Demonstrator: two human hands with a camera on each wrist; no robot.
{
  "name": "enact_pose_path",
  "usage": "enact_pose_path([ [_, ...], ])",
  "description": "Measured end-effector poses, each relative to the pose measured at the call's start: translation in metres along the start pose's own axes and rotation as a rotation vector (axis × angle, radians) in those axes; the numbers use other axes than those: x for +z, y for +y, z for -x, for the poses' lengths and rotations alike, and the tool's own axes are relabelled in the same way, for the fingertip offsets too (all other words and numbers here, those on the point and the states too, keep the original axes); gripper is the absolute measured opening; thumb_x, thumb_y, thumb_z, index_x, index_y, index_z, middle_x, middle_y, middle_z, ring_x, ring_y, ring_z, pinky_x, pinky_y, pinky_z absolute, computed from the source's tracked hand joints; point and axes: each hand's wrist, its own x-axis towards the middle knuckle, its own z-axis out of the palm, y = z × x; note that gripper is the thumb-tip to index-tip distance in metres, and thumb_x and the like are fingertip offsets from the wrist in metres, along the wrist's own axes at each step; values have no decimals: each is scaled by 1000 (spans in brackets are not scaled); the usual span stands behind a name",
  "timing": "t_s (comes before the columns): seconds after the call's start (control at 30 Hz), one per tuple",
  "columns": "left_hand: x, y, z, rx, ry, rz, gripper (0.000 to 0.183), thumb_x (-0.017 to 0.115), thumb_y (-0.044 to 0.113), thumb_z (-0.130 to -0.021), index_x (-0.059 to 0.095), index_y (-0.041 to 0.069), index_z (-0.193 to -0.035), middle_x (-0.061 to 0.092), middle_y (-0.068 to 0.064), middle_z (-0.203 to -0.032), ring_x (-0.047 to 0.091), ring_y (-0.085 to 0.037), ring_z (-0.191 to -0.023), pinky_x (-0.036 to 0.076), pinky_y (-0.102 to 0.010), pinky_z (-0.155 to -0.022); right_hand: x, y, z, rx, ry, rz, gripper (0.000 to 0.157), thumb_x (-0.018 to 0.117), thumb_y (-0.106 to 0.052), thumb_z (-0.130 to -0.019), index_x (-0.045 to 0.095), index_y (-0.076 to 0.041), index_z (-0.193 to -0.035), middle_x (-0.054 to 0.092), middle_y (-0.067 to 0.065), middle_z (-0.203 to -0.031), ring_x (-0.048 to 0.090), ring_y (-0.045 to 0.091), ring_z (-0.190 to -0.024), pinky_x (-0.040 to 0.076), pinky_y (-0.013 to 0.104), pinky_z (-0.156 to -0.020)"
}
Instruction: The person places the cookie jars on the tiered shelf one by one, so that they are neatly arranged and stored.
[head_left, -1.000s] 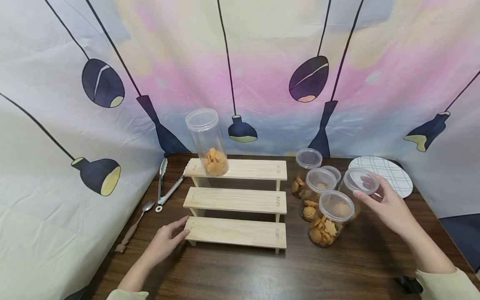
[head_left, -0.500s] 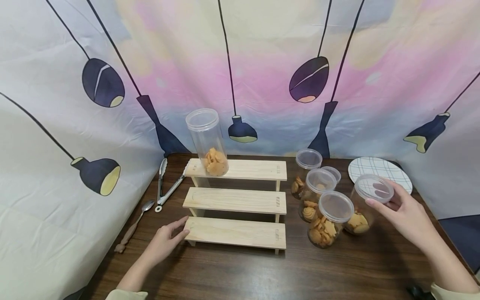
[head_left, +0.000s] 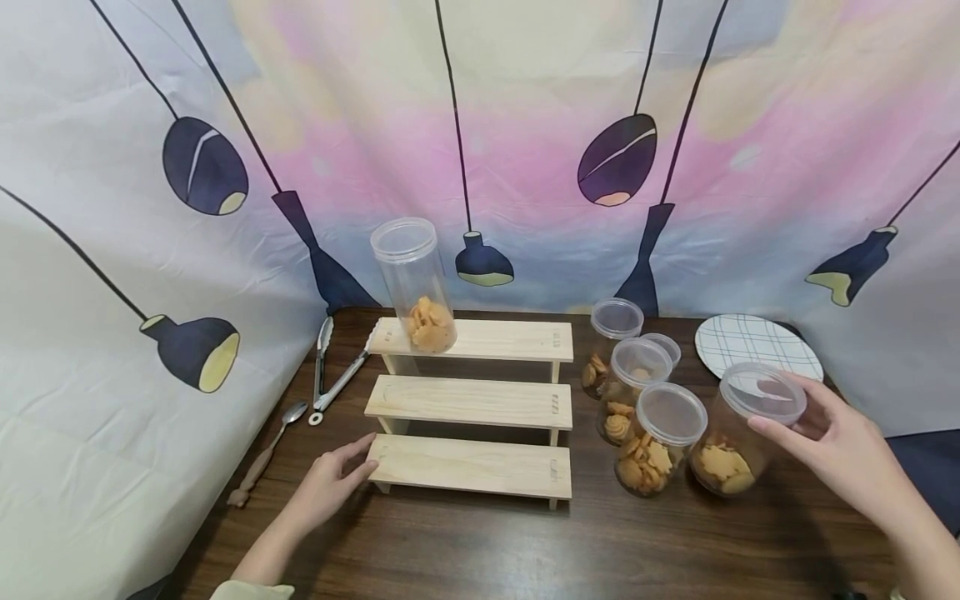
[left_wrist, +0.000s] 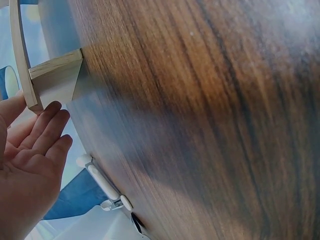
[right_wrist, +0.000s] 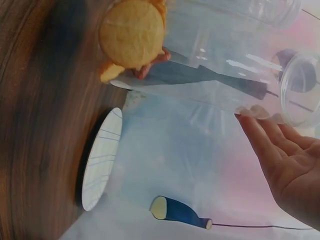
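Observation:
In the head view my right hand [head_left: 840, 442] grips a clear lidded cookie jar [head_left: 731, 462] near its lid, thumb on the near side and fingers behind. Flat cookies [right_wrist: 132, 35] lie in its bottom; whether the base touches the table I cannot tell. My left hand [head_left: 326, 487] holds the left end of the lowest step of a three-step wooden shelf [head_left: 472, 467]. The left wrist view shows fingertips under that board's end. Immediately left of the held jar stand several other lidded jars, the closest a jar of cookies [head_left: 651, 462].
One tall jar [head_left: 412, 279] stands on the shelf's top step at the left. Metal tongs [head_left: 341, 387] and a spoon [head_left: 270, 450] lie left of the shelf. A white plate with a line pattern [head_left: 757, 342] is at the back right, before a printed cloth backdrop.
My right hand has drawn its jar rightward and toward me, away from the other jars. My left hand has stayed at the shelf's end.

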Motion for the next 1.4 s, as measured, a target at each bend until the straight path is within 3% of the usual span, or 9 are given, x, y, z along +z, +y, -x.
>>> enact_pose_path([
  [0.23, -1, 0, -1, -3, -8, 0, 51, 61, 27, -96, 51, -5, -135, 55, -22, -130, 50, -34, -121, 43, -52, -95, -9, -3, 10, 16, -38, 45, 75, 75, -38, -85, 41, -9, -145, 52, 27, -124, 39, -25, -84, 44, 13, -56],
  [0.63, -2, 1, 0, 8, -6, 5, 50, 61, 26, -96, 52, -5, -135, 56, -22, -129, 51, -31, -120, 45, -50, -92, -8, -12, 20, -62, -155, 8, 68, 79, -23, -83, 45, -6, -139, 55, 23, -121, 53, -13, -87, 50, 22, -58],
  [0.93, -1, 0, 0, 11, -3, -2, 50, 62, 25, -96, 52, -5, -134, 56, -21, -129, 51, -31, -120, 44, -50, -93, -8, -25, 27, -172, -177, -18, 67, 82, -18, -79, 49, -17, -137, 61, 6, -112, 62, 0, -86, 49, 23, -59],
  [1.1, -1, 0, 0, 6, -2, -11, 49, 63, 25, -95, 53, -4, -134, 57, -21, -129, 55, -22, -104, 47, -45, -87, -6, -31, 31, -218, -186, -57, 68, 83, -15, -77, 51, -20, -136, 62, -2, -110, 63, 4, -88, 51, 23, -62],
  [1.4, -2, 2, 0, 3, -8, -11, 51, 62, 25, -96, 52, -5, -135, 56, -22, -130, 54, -22, -105, 46, -47, -88, 5, -51, 34, -323, -202, -151, 72, 83, -6, -75, 51, -18, -138, 62, -1, -115, 64, 11, -91, 52, 23, -66],
])
